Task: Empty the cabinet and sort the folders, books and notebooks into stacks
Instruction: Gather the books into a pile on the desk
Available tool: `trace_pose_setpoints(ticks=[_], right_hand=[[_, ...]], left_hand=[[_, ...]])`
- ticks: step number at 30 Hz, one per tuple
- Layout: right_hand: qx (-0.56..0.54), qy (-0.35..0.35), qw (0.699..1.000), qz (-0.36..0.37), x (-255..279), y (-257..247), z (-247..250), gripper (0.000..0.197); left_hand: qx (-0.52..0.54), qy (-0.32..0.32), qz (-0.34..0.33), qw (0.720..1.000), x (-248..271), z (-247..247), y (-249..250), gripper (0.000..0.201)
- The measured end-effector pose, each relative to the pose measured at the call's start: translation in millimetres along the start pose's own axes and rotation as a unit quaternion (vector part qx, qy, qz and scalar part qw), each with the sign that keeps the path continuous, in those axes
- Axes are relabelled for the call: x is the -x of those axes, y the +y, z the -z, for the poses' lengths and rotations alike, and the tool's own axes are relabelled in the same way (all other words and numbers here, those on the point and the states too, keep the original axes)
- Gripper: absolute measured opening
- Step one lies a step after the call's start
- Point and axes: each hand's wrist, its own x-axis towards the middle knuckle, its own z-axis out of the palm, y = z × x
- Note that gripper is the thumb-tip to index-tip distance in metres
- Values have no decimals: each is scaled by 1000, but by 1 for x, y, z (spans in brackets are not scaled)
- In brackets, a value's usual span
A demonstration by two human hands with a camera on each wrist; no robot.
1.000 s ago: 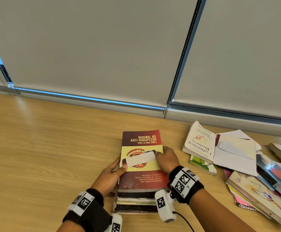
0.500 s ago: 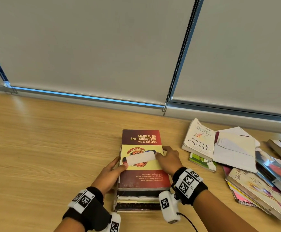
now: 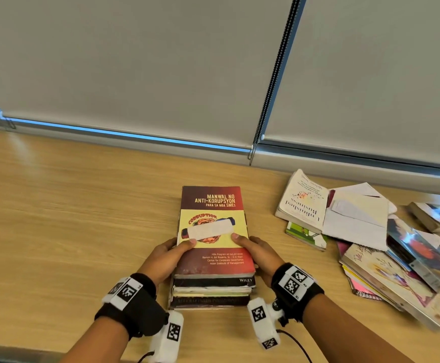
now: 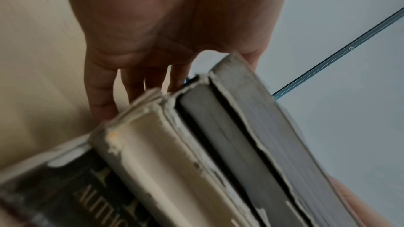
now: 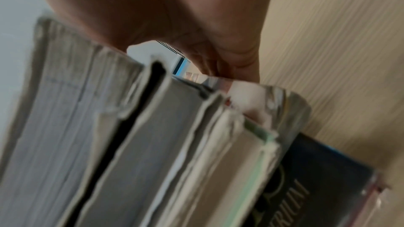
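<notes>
A stack of several books (image 3: 212,273) lies on the wooden table (image 3: 69,218), topped by a maroon and yellow paperback (image 3: 213,205) with a white label on its cover. My left hand (image 3: 166,255) grips the stack's left side with the thumb on the top cover. My right hand (image 3: 257,251) grips the right side the same way. In the left wrist view the fingers (image 4: 104,96) run down the worn page edges of the stack (image 4: 196,144). The right wrist view shows my right hand (image 5: 174,15) over the stack (image 5: 153,144), its fingertips hidden behind the books.
A loose heap of books, notebooks and papers (image 3: 371,231) spreads over the table's right side. Grey roller blinds with a bead chain (image 3: 274,82) close off the back. Bare wood stretches to the left of the stack.
My right hand slid off the middle of the cover to the stack's right edge. The left hand closed in on the left edge, so both now clasp the stack's near half.
</notes>
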Motion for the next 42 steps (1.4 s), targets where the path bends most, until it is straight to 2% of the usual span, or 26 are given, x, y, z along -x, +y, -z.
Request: trace_pose_setpoints(ticks=[2,4,10,15,20,23,26,28,30,33,37,39,42], right_hand=[[0,-9,1000,5,7,0,3,69],[-6,-13,1000,8,17,4,9,59],[-23,-30,999,23,53,27,47,49],[-32,-37,998,27,87,54,93,52],[-28,-43,998,27,126,82,138,40],[-40,-34,998,18,147,97,158,39],[-48,-28,998,10,162,102,169,32],[-41,-34,999,12,166,102,171,40],[-28,-25,999,16,169,102,170,57],[-16,-27,999,-21,172,110,167,82],[67,-12,996,-64,180,124,170,104],[68,7,993,-95,182,132,173,109],[-10,11,996,-83,187,137,170,112]], left_hand=[[7,4,-1,1000,6,-6,-4,34],[11,6,-2,1000,15,-15,-10,33],[28,21,-6,999,49,-57,-35,32],[41,28,-6,999,89,-105,-60,33],[60,23,-4,998,127,-150,-90,62],[62,34,1,997,141,-170,-104,54],[61,24,14,998,145,-181,-113,72],[89,17,21,996,145,-183,-115,79],[113,10,32,993,144,-185,-116,86],[113,5,44,993,146,-185,-119,92],[117,14,66,991,148,-185,-123,106],[126,-21,65,990,151,-188,-123,95],[130,-70,48,988,161,-196,-119,60]])
